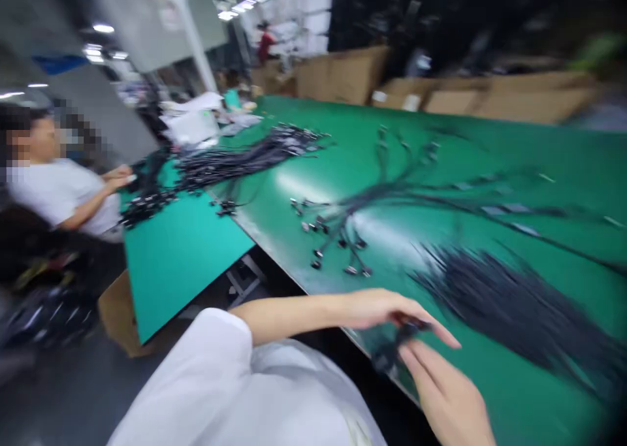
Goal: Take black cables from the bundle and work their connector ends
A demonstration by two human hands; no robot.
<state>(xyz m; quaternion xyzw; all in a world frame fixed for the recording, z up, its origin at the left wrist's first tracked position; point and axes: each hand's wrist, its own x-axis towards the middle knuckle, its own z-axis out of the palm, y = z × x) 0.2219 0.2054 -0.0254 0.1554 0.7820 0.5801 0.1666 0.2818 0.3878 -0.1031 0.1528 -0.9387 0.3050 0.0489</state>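
Observation:
My left hand (379, 307) reaches in over the near edge of the green table, with one finger stretched out to the right. Under its palm is a dark, blurred bundle of black cable (390, 349), its kind hard to make out. Coming up from below, my right hand (448, 388) has its fingers closed against the same bundle, and the two hands nearly meet. Part of the bundle is hidden by my fingers. Nearest to the hands on the table lies a thick pile of black cables (509, 309). Beyond it, black cables with metal-tipped connectors (382, 194) are spread out.
The green table (318, 172) runs off to the right and back. A lower green board (181, 256) joins on the left, beside a seated person (63, 191). Another cable bundle (245, 159) lies farther back. Cardboard boxes (343, 77) line the far edge.

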